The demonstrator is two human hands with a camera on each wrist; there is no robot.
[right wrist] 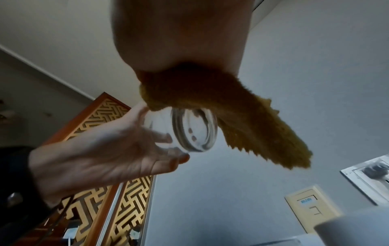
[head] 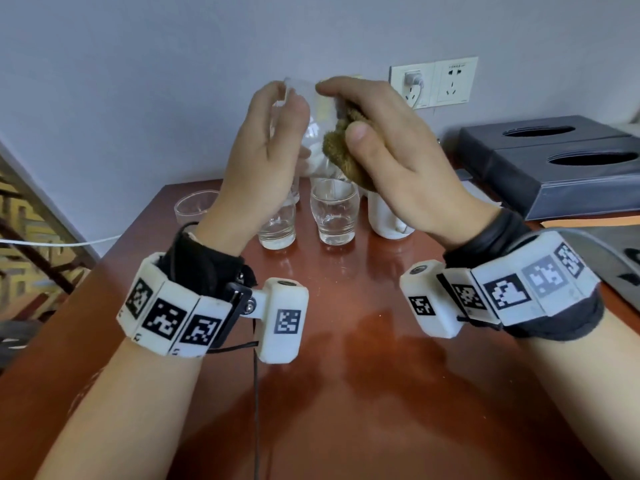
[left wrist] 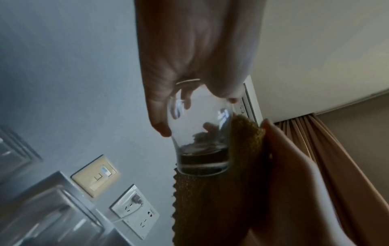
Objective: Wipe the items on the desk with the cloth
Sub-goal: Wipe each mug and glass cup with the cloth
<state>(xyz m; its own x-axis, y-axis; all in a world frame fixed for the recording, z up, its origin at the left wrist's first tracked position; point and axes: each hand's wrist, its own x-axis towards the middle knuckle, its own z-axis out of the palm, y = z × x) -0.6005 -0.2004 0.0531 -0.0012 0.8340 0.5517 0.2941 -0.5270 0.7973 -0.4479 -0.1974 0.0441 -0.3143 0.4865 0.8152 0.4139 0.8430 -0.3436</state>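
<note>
Holding the glass (head: 311, 133) up off the bench (head: 346, 341) between both hands is the right idea here. The left hand (head: 263, 157) has its fingers curled round the mouth end, and the right hand (head: 388, 143) has its grip closed on the mustard cloth (head: 343, 147), pressing it to the glass wall. To do this bit well I'd keep the left hold firm but not squeezing, since clear glass is slippery, and turn the glass against the cloth instead of scrubbing hard.

From the head view the glass is nearly invisible. The left wrist view shows the thick base resting on the cloth, and the right wrist view shows the base from below with the cloth's zigzag edge hanging loose.

Further back, more glasses (head: 334, 211) and a white cup (head: 388, 220) wait on the bench.
</note>
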